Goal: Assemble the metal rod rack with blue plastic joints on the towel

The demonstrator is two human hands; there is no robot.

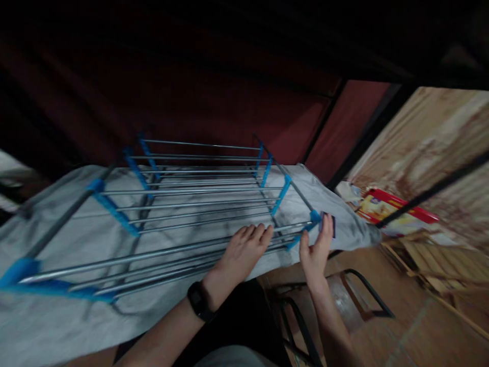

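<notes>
A rack of grey metal rods point(164, 251) with blue plastic corner pieces point(114, 211) lies on a grey cloth point(229, 204). My left hand point(244, 252), with a dark watch on its wrist, is palm down over the front rods, fingers bent around them; the fingertips are partly hidden. Beside the rack's front right corner is my right hand point(316, 252), its thumb apart from its straight fingers. Those fingers overlap a small dark, flat rectangular item point(334, 227), whose kind I cannot make out. The nearest blue corner point(315, 217) sits between thumb and fingers.
Behind the cloth stands a dark red panel point(214, 112). To the right are a black frame post point(376, 130), a red and yellow package point(397, 206) and a folded wooden piece point(439, 260). A dark metal-framed chair point(369, 290) stands on the tiled floor by my right arm.
</notes>
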